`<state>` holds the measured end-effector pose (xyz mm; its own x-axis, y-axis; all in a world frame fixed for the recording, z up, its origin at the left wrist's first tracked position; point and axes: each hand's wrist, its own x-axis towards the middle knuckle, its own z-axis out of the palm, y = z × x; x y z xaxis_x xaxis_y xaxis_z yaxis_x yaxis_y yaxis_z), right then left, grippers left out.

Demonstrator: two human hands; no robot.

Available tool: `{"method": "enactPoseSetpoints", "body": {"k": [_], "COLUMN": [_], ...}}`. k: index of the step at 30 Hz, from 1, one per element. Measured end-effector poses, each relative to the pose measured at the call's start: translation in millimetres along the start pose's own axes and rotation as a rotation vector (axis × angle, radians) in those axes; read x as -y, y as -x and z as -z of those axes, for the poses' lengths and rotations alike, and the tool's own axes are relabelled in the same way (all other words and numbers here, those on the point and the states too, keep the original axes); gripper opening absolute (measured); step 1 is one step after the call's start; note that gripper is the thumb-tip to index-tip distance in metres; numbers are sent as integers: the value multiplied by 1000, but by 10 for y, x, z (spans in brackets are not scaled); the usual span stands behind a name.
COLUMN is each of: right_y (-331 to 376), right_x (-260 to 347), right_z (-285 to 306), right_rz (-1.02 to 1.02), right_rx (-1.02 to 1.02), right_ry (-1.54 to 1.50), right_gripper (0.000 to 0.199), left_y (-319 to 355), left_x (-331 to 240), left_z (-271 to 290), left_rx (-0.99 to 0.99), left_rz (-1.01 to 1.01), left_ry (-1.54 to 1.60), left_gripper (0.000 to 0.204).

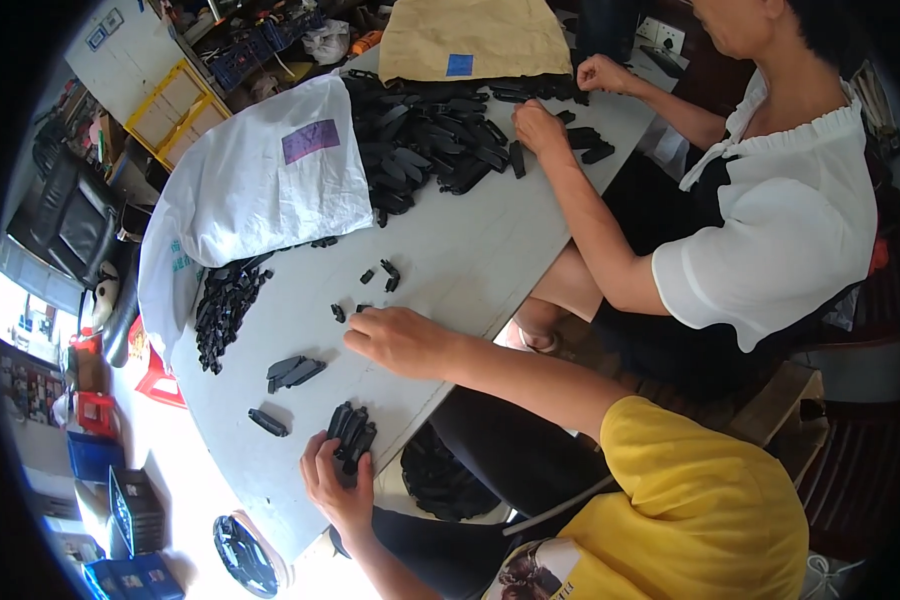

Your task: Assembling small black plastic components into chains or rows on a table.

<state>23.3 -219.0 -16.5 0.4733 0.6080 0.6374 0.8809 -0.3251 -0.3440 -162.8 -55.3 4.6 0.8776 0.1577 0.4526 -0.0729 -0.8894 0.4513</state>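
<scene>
Near the table's front edge, my left hand (340, 492) is closed around a bundle of long black plastic pieces (351, 430) lying side by side. My right hand (398, 341) is over the grey table (450, 262), fingers curled together; whatever is between the fingertips is hidden. Small black plastic parts (338, 313) lie by its fingers, and more small parts (391, 275) are a little farther off. Left of my hands are a short stack of long black pieces (296, 373) and one single long piece (268, 422).
A white sack (260, 190) spills small black parts (228, 312). Behind stands a large heap of long pieces (410, 135) under a tan sack (470, 40). At the right, a co-worker in white (770, 210) handles pieces with both hands. A container of black pieces (448, 478) sits below the table edge.
</scene>
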Motion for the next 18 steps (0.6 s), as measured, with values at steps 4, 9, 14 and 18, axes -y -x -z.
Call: {"method": "enactPoseSetpoints", "body": {"k": [4, 9, 14, 18], "right_y": [-20, 6, -6, 4], "right_x": [28, -2, 2, -8], "right_z": [44, 35, 57, 12], "right_rz": [1, 28, -31, -29], "right_rx": [-9, -9, -32, -34], "right_ry": [-21, -51, -57, 13], "right_gripper": [13, 13, 17, 21], "left_y": [-4, 4, -3, -7], "left_x": [11, -2, -1, 3], "left_z": [5, -4, -5, -4], "left_rx": [1, 5, -2, -3], "left_rz": [0, 6, -3, -9], "left_ry": [-5, 2, -11, -2], "left_gripper": [35, 35, 35, 35]}}
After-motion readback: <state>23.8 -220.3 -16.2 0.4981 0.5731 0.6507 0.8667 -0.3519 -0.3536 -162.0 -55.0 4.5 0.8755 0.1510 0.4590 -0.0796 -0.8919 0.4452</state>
